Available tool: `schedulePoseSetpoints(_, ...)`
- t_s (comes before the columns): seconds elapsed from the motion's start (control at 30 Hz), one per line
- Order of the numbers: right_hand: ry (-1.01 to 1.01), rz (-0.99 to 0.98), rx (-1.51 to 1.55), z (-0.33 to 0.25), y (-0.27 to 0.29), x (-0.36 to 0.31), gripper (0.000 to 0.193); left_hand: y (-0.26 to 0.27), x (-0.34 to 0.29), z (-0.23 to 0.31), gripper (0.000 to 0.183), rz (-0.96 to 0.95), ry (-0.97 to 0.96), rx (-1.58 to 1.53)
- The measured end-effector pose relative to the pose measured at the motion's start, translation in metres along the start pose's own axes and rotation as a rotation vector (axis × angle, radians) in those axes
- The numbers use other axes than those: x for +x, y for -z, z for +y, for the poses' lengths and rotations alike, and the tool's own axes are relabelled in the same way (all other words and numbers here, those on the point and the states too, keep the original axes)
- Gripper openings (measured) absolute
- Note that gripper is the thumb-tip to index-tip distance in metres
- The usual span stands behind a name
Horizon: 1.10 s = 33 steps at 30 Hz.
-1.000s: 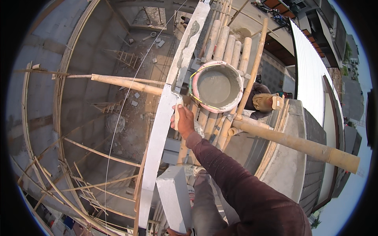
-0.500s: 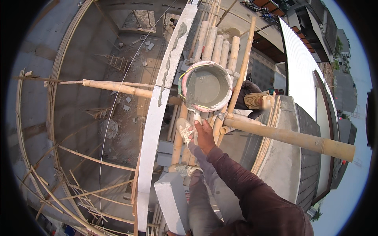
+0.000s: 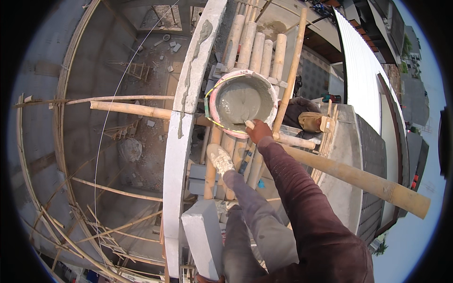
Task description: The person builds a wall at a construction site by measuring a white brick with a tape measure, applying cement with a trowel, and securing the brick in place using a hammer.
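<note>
My right hand is closed round the pale handle of a trowel. The tool's blade is sunk in wet grey mortar and hidden from sight. That mortar fills part of a pinkish bucket with a yellow-green handle, standing on bamboo poles. At the lower edge, my left hand shows only in part, gripping the bottom of a light grey block held upright beside my leg. Left of the bucket runs a wall top of pale blocks, with a strip of mortar along its far part.
Bamboo scaffold poles carry my feet. A thick pole juts out to the right. Another person in a tan head covering is below, right of the bucket. Left of the wall is a deep drop to a littered floor; a thin string crosses above it.
My right hand has moved up and to the right to the bucket rim, and the trowel has dipped into the mortar. The block stays in my left hand.
</note>
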State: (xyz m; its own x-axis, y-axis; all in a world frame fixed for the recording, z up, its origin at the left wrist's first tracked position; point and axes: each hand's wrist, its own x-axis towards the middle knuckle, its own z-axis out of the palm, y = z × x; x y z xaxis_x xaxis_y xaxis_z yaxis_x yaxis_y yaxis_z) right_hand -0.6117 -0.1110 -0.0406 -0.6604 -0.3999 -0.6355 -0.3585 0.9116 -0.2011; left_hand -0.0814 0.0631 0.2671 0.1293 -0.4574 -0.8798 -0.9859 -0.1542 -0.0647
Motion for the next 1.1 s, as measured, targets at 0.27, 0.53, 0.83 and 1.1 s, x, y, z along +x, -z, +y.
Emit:
schedulePoseSetpoints(0.27,0.156,0.161,0.559,0.02,-0.006,-0.112,0.043,0.022,-0.007,0.02,0.093,-0.115,0.041,-0.1)
schedulePoseSetpoints(0.53,0.29,0.032,0.964,-0.068,-0.083,-0.194,0.032,-0.018,-0.019,-0.016,0.085,0.158,-0.038,-0.061)
schedulePoseSetpoints(0.83,0.139,-0.248,1.252,-0.124,-0.182,-0.264,0.029,-0.079,-0.032,-0.062,0.121,0.035,0.13,-0.181)
schedulePoseSetpoints(1.1,0.068,-0.328,1.18,-0.124,-0.194,-0.328,0.028,-0.096,-0.037,-0.074,0.13,-0.104,0.335,-0.291)
